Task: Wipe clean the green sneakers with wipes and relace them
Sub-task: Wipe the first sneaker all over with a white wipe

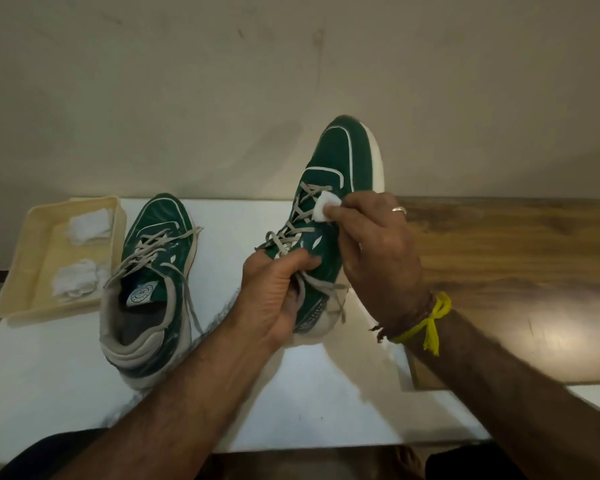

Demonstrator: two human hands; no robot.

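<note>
Step in hand: wiping the upper of the raised green sneaker (329, 188), beside the lace row; judged early in the task, laces on both shoes not yet removed.
Left hand (274, 299): curled round the collar and tongue end, holding the shoe toe-up above the white table (49, 393).
Right hand (374, 251): fingertips pinching a small white wipe (327, 207), pressed against the upper next to the eyelets.
Second sneaker (153, 282): resting on the table, left of the held one, laces loose.
Spare wipes (84, 251): in the cream tray (21, 265), far left, just beside the second sneaker.
Technique: short strokes away from the eyelets, firm counter-hold at the collar.
Risk: wipe snagging on laces; swap for a fresh one once soiled.
Soiling on wipe: cannot tell.
</note>
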